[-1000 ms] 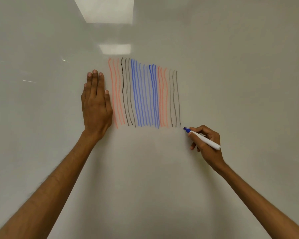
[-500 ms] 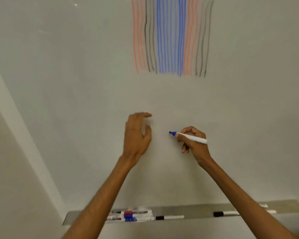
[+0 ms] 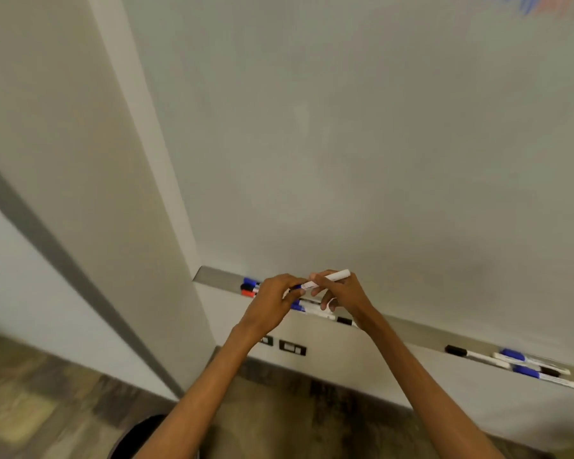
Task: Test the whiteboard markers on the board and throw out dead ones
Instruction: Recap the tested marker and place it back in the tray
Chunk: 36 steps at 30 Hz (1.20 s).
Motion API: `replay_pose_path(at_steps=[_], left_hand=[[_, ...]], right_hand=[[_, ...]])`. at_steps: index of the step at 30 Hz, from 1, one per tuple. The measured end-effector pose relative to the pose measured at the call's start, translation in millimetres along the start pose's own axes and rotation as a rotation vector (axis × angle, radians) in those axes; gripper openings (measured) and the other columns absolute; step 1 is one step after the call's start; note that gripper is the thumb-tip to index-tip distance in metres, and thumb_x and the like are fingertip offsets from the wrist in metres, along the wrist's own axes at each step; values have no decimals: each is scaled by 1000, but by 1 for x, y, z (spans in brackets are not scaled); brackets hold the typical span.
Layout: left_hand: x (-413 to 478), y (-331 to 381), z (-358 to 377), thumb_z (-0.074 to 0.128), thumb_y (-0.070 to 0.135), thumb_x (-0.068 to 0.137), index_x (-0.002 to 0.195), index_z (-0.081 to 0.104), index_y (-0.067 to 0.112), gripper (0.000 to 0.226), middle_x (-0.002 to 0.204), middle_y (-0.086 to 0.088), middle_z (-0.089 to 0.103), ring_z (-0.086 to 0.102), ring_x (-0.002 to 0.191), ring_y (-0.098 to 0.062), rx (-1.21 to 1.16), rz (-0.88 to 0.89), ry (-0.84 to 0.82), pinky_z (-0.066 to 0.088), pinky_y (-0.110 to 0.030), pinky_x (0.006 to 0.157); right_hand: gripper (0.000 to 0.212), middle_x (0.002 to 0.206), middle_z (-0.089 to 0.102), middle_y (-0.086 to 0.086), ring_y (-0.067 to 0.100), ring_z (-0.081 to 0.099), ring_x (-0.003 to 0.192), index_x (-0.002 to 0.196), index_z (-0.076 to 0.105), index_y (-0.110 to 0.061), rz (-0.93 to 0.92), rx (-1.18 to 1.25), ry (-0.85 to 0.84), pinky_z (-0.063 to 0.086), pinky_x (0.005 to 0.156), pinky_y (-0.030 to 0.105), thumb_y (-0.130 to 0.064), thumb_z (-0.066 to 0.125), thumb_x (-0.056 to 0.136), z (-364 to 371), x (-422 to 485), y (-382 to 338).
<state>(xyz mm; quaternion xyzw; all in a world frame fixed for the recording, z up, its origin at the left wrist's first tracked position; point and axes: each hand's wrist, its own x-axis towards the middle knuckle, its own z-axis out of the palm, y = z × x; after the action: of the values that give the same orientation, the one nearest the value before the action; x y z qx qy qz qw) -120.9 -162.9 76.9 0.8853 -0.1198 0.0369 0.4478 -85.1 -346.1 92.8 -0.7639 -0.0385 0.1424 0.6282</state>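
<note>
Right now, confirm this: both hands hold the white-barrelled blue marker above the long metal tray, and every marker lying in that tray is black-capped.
Not every one. The head view shows left hand and right hand holding the white-barrelled blue marker above the long metal tray, but a blue-capped marker and a red-capped marker lie there with a black-capped marker.

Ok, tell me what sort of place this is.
Likely a classroom or meeting room: a large wall whiteboard, a metal tray below it holding markers, and wall outlets near the floor.
</note>
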Motion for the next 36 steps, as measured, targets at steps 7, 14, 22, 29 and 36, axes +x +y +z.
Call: replay_pose_path(at_steps=[7, 14, 22, 29, 36], left_hand=[[-78, -60, -24, 70, 19, 92, 111, 75, 19, 19, 105, 2, 72, 60, 91, -10, 104, -247, 133, 48, -20, 83], [-164, -104, -59, 75, 15, 86, 102, 77, 20, 16, 95, 5, 72, 62, 83, -9, 155, -470, 216, 47, -20, 78], [-241, -128, -86, 73, 9, 83, 105, 75, 21, 25, 97, 4, 74, 65, 90, -15, 304, -670, 375, 51, -37, 90], [-278, -135, -99, 67, 17, 91, 132, 59, 21, 42, 135, 0, 61, 49, 130, -21, 408, -832, 505, 31, -41, 104], [-277, -141, -91, 67, 21, 91, 128, 62, 20, 37, 131, 0, 64, 55, 125, -21, 371, -806, 499, 41, -49, 105]], right_hand=[[14, 83, 76, 4, 20, 69, 65, 97, 77, -17, 28, -98, -192, 50, 52, 21, -25, 75, 86, 77, -4, 36], [17, 89, 74, 5, 14, 68, 69, 102, 75, -14, 27, -222, -392, 50, 55, 15, -21, 75, 87, 150, -3, 54], [30, 101, 75, 8, 20, 73, 85, 118, 70, -16, 69, -273, -635, 59, 68, 34, -20, 73, 88, 241, -10, 69], [86, 159, 28, 10, 20, 32, 145, 157, 0, -23, 252, -475, -1046, 32, 109, 25, -7, 58, 97, 288, -12, 90], [80, 156, 37, 6, 22, 41, 139, 157, 14, -25, 328, -472, -1037, 46, 102, 40, -19, 64, 95, 290, -12, 102]])
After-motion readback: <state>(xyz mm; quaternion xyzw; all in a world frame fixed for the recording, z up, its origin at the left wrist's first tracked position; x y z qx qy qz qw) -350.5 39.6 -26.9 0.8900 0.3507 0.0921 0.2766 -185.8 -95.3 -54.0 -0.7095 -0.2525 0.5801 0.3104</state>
